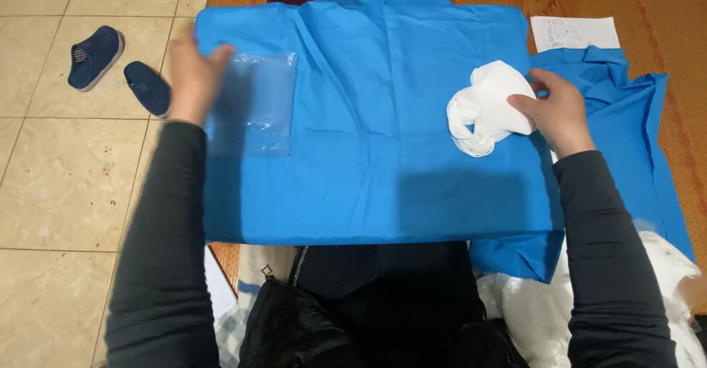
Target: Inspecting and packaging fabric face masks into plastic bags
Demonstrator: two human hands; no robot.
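A folded blue cloth (368, 169) lies spread flat in front of me. My left hand (193, 73) rests at its upper left corner, fingers on the edge of a clear plastic bag (258, 107) that lies flat on the cloth. My right hand (557, 109) grips a crumpled white cloth (486, 107) at the right side of the blue cloth. Both arms wear dark long sleeves.
More blue fabric (633, 140) lies bunched to the right, with a white paper sheet (574, 33) above it. Two dark blue shoes (96, 57) sit on the tiled floor at left. White fabric (530, 309) and a black garment (353, 316) lie near my lap. A woven mat (663, 15) covers the floor behind.
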